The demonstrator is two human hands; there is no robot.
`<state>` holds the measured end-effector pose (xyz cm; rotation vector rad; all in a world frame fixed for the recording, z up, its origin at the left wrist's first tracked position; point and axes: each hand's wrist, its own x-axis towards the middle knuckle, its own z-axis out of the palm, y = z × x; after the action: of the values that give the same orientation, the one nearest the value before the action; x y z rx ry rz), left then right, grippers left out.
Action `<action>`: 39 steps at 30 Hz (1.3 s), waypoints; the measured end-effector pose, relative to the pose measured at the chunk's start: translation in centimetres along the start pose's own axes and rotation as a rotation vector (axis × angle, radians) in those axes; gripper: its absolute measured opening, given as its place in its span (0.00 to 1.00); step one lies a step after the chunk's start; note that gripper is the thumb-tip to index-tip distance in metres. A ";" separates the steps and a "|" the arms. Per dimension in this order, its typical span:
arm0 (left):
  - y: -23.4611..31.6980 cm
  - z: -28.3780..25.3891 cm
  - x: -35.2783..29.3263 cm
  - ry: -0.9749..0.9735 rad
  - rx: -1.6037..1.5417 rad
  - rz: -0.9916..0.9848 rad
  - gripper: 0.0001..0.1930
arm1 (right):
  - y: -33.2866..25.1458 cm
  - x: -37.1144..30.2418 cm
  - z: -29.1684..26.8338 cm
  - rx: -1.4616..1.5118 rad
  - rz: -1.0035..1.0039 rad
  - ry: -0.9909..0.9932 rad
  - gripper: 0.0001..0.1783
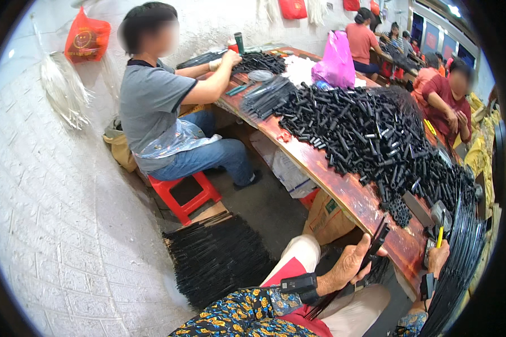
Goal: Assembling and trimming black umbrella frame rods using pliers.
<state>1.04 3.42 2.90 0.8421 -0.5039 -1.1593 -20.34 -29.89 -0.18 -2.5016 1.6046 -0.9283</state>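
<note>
My left hand is closed around a small bundle of slim black sticks, held above my lap. Thin black strands trail down below that hand. At the table's right edge, my right hand is closed, with a slim yellow tool standing up from its fingers; its exact kind is too small to make out. Close by lie a grey block-like object and a cluster of black tubes standing on end. A big heap of short black tubes covers the table beyond.
Long thin black rods lie right of my right hand. The reddish wooden table curves away leftward, bearing a pink plastic bag. A co-worker in grey sits on a red stool. Black rods cover the floor at left.
</note>
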 end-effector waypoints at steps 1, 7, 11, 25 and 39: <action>-0.2 0.5 0.4 0.032 0.019 -0.048 0.43 | 1.0 -0.2 -1.1 -0.010 0.065 -0.028 0.14; 2.4 -0.8 0.8 0.256 0.054 0.006 0.45 | -8.4 1.4 -2.0 0.199 0.166 -0.100 0.16; 0.1 -1.0 3.2 0.150 -0.065 0.026 0.46 | -4.0 2.7 -2.2 0.217 0.097 -0.010 0.12; 0.8 -1.0 2.6 0.165 -0.015 0.034 0.46 | -5.9 2.1 1.0 -0.047 0.091 -0.164 0.13; -0.7 0.8 2.2 0.040 0.080 0.046 0.45 | -0.5 1.8 -0.1 0.104 0.060 -0.168 0.12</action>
<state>0.81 0.96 2.66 0.9164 -0.5371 -1.0840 -19.51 -31.15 0.94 -2.3773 1.5301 -0.7524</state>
